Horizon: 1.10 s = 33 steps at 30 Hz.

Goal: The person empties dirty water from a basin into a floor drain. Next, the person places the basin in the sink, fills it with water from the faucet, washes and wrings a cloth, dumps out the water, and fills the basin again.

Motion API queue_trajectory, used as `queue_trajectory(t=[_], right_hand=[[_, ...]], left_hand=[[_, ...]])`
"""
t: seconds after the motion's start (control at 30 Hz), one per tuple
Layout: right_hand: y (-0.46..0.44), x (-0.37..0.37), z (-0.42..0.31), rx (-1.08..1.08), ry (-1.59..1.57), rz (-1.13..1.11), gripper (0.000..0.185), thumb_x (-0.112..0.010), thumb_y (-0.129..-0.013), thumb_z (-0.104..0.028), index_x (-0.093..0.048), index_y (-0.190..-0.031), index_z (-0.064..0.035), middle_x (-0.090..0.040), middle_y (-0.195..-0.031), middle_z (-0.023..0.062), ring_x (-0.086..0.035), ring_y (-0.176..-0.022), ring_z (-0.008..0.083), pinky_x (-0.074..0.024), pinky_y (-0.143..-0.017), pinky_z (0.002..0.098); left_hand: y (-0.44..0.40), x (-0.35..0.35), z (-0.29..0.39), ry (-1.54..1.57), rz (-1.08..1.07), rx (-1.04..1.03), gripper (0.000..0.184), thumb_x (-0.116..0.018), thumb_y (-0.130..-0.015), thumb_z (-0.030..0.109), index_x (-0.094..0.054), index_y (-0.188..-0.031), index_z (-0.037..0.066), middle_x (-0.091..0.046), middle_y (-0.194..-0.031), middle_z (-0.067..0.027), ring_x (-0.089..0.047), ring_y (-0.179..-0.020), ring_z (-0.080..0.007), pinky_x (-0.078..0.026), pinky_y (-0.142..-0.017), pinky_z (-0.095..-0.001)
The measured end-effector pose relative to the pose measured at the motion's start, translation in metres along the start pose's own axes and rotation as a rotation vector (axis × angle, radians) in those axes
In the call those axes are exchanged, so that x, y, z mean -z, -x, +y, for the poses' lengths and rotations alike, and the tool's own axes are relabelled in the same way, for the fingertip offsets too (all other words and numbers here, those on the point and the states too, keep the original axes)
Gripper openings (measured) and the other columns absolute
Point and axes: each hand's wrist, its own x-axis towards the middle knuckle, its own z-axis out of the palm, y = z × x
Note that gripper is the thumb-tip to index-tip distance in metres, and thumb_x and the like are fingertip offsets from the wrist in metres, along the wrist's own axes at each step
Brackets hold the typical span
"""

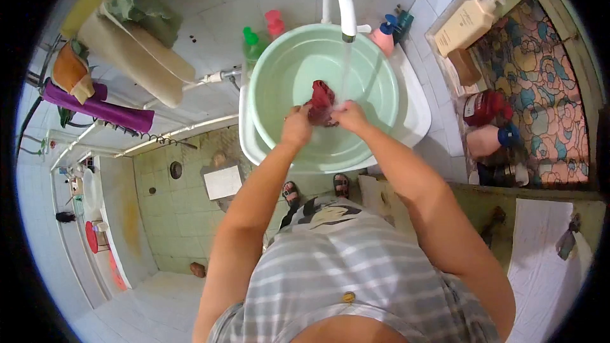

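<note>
A dark red wet cloth [322, 96] is stretched between my two hands inside a pale green basin [273, 44]. My left hand [297, 126] grips its left side, fingers closed. At the cloth's right side, my right hand [350, 116] pinches the fabric with fingers curled. From the white faucet [343, 6] a stream of water runs down beside the cloth, close to my right fingers. The basin rests on a white sink [416, 105]. Exactly what kind of cloth it is cannot be made out.
Behind the basin stand a green-capped bottle [252, 44], a pink pump bottle [274, 22] and a blue-topped pump bottle [384, 37]. Several bottles, including a cream one [467, 24], line the right ledge. Towels [136, 57] hang at left.
</note>
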Motion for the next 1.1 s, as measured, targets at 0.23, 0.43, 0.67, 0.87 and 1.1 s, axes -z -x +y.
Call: queue_trajectory(t=[0.23,0.43,0.67,0.87,1.1], right_hand=[[0.009,0.007,0.019,0.202,-0.46,-0.077,0.021,-0.053,-0.079,-0.016,-0.049,-0.093,-0.0001,-0.055,-0.08,0.012,-0.054,-0.071,0.0204,-0.0445,-0.064,0.0316],[0.021,0.038,-0.021,-0.104,-0.575,-0.063,0.017,-0.05,-0.083,-0.016,-0.048,-0.097,-0.0065,-0.054,-0.081,0.008,-0.054,-0.071,0.018,-0.0434,-0.062,0.0295],[0.038,0.054,-0.055,-0.454,-1.111,-0.279,0.013,-0.052,-0.082,-0.021,-0.053,-0.09,-0.0098,-0.056,-0.079,0.0047,-0.053,-0.068,0.0149,-0.0401,-0.051,0.0283],[0.054,0.039,-0.112,-0.353,-1.195,-0.417,0.009,-0.057,-0.076,-0.011,-0.054,-0.083,-0.0071,-0.053,-0.071,0.0039,-0.053,-0.063,0.0146,-0.0397,-0.05,0.0261],[0.061,0.128,-0.08,0.132,-0.203,-0.313,0.031,-0.059,-0.072,-0.005,-0.057,-0.102,-0.0059,-0.06,-0.08,0.003,-0.057,-0.071,0.0132,-0.0457,-0.056,0.028]], left_hand=[[0.001,-0.018,-0.004,0.048,-0.037,-0.202,0.03,-0.065,-0.066,0.03,-0.06,-0.087,0.01,-0.053,-0.103,-0.0109,-0.052,-0.092,-0.029,-0.035,-0.088,-0.0403],[0.004,0.041,0.015,0.005,-0.13,-0.431,0.025,-0.065,-0.067,0.027,-0.057,-0.079,0.007,-0.058,-0.073,-0.013,-0.057,-0.074,-0.0289,-0.043,-0.07,-0.04],[0.016,0.067,0.028,0.102,-0.041,-0.423,0.02,-0.062,-0.073,0.019,-0.059,-0.089,0.007,-0.057,-0.082,-0.0143,-0.056,-0.074,-0.0317,-0.044,-0.065,-0.0371],[0.032,-0.001,0.003,0.321,-0.024,-0.17,0.071,-0.066,-0.065,0.021,-0.026,-0.122,0.006,-0.053,-0.096,-0.0244,-0.053,-0.088,-0.0368,-0.043,-0.073,-0.0401],[0.04,0.042,0.0,0.018,0.213,-0.28,0.025,-0.053,-0.07,0.006,-0.057,-0.094,0.008,-0.059,-0.077,-0.0169,-0.056,-0.074,-0.0359,-0.046,-0.066,-0.0405]])
